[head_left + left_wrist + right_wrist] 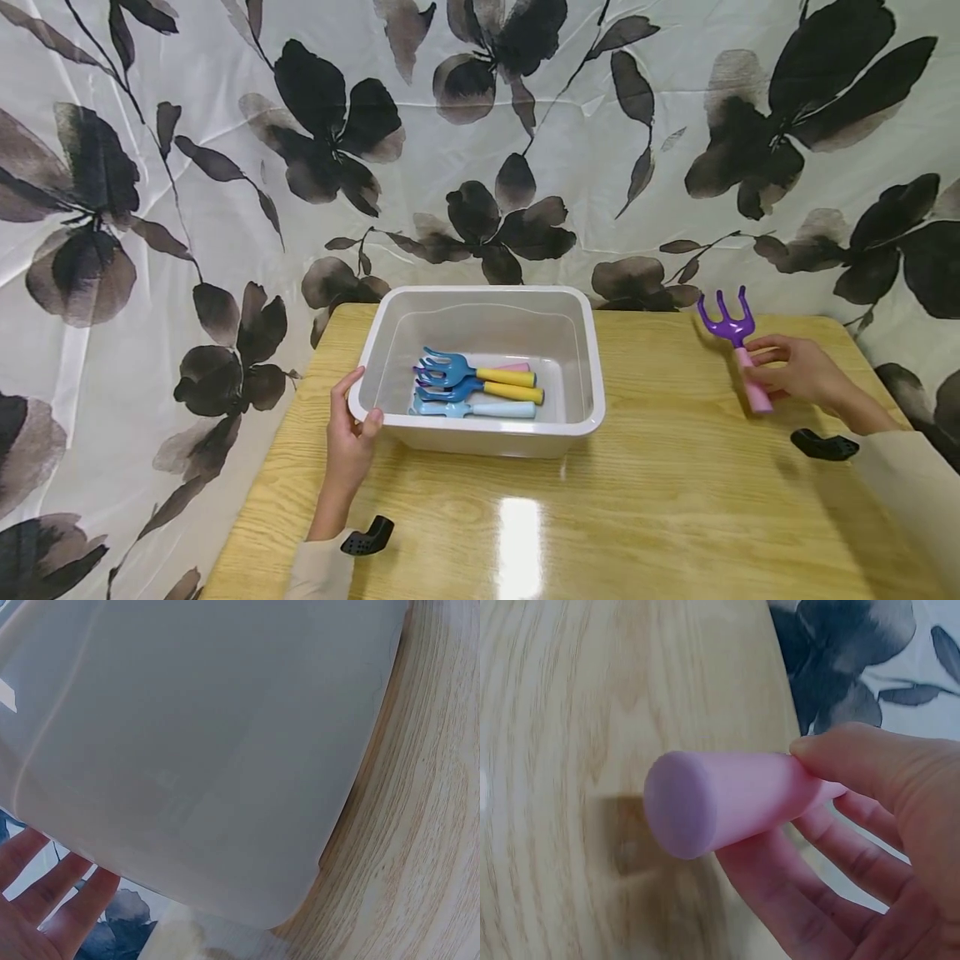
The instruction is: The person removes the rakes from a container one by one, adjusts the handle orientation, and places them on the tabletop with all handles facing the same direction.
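Note:
A toy garden hand rake with purple tines and a pink handle (752, 382) is pinched in my right hand (806, 373) over the right side of the table. The right wrist view shows its handle (742, 796) between thumb and fingers, tines hidden. My left hand (351, 429) grips the left front corner of a white plastic bin (495, 439), thumb at the rim. In the left wrist view its fingers (64, 896) lie along the bin wall (202, 750). Inside the bin lie blue hand rakes with yellow handles (510, 385), a light blue tool (480, 409) and a partly hidden pink-handled one.
The bin stands on a wooden table (660, 500) near its back edge. A white cloth with dark flowers (585, 150) hangs behind and along the sides. A black wrist device (825, 444) sits at my right sleeve, another (367, 536) at the left.

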`<action>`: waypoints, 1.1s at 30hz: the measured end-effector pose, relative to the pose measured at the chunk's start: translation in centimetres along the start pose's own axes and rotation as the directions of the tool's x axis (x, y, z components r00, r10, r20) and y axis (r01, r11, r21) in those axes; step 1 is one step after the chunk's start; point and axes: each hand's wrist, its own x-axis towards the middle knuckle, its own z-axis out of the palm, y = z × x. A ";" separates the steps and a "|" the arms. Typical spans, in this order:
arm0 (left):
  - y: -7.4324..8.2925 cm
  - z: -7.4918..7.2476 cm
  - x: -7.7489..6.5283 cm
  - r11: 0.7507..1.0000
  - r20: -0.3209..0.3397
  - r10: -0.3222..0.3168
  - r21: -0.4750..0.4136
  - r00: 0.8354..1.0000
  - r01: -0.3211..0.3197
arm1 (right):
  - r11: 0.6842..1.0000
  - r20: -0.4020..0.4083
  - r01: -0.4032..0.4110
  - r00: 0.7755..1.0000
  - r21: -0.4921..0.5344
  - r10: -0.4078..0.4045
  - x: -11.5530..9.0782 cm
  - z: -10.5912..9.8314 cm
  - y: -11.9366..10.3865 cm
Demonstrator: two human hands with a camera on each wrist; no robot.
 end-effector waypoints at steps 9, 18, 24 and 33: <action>0.2 -0.3 0.4 1.000 0.010 0.016 -0.010 1.000 -0.016 | 0.996 0.053 -0.079 0.995 -0.051 0.081 1.0 -0.8 2.1; 0.5 -0.2 0.3 1.000 0.000 -0.014 -0.014 1.000 0.014 | 0.990 0.096 -0.114 0.988 -0.080 0.121 1.1 -1.3 2.7; 0.6 -0.1 0.3 1.000 0.000 -0.012 -0.015 1.000 0.012 | 0.986 0.107 -0.122 0.985 -0.111 0.134 1.1 -1.5 2.3; 0.6 -0.1 0.4 1.000 -0.001 -0.008 -0.019 1.000 0.008 | 0.988 0.138 -0.137 0.980 -0.072 0.146 1.0 -1.5 2.3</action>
